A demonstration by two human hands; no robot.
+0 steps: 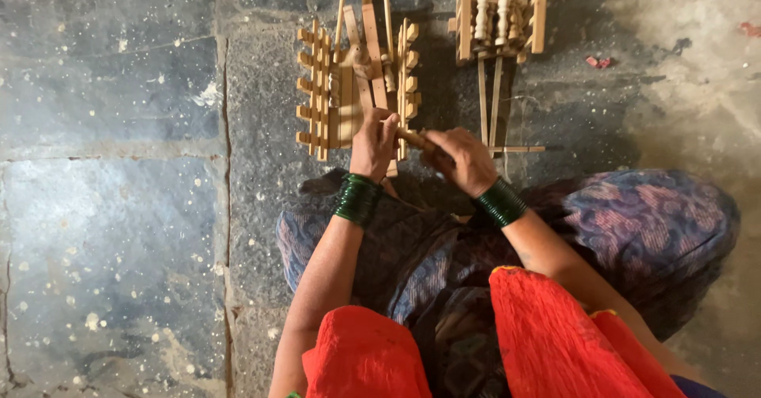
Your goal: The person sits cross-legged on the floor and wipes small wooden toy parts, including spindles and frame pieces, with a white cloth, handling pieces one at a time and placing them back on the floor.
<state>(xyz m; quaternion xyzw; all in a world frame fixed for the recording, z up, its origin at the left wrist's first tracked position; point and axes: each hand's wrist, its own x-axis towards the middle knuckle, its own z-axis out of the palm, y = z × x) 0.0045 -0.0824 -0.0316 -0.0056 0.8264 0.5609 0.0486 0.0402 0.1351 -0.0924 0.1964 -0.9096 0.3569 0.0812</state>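
Person's clothing and wrist ornaments, seen from above.
Left hand (374, 143) and right hand (464, 160): a stack of dark green bangles on each wrist. Short red sleeves below the bangles; blue-purple patterned garment over the lap between the arms.

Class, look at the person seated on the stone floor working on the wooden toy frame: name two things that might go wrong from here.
1. Both hands, left and right, crowd one small wooden peg against the toy frame; it might slip and pinch the fingers.
2. Thin loose sticks lie beside the right hand, under the second frame; an elbow or knee might knock or snap them.
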